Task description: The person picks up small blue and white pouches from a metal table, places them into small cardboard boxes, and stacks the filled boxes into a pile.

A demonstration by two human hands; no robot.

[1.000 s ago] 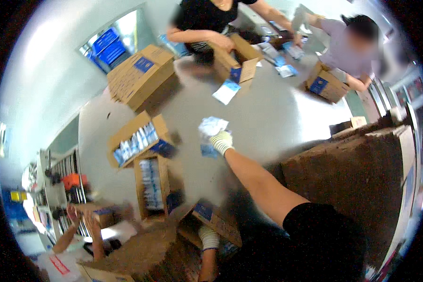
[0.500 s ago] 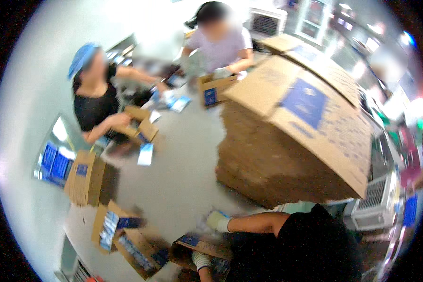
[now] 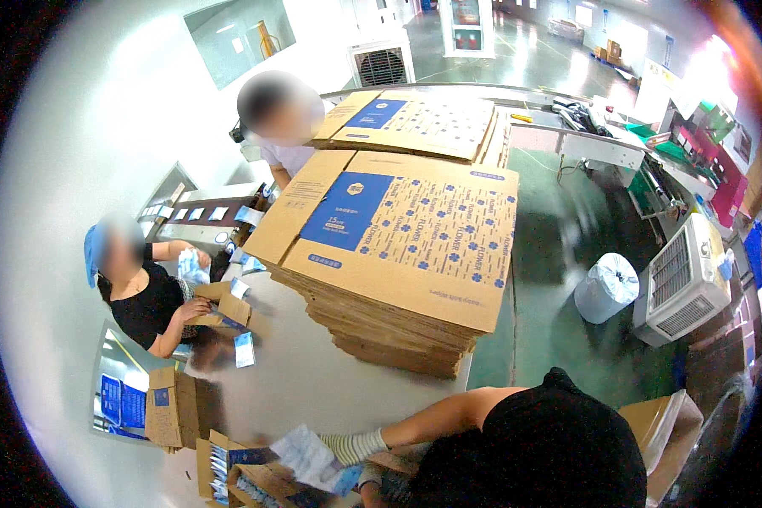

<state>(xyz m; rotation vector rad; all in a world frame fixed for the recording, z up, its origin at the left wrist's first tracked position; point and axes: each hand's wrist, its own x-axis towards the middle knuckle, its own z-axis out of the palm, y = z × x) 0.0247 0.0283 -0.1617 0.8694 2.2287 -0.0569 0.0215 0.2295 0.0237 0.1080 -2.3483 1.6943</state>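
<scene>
Stack of flattened cartons (image 3: 398,254) fills the worktop's (image 3: 313,381) far right side. Open carton (image 3: 254,483) sits at the near left corner. Right hand (image 3: 347,447), gloved, is clamped on a thin white-and-blue packet (image 3: 309,457) just above that carton. Left hand (image 3: 368,478) is mostly hidden below it; grip unreadable. Packet looks light, floppy, slick film: likely best pinched along an edge, not the middle.

The left hand (image 3: 371,479) is mostly hidden under a blurred packet (image 3: 311,458).
</scene>
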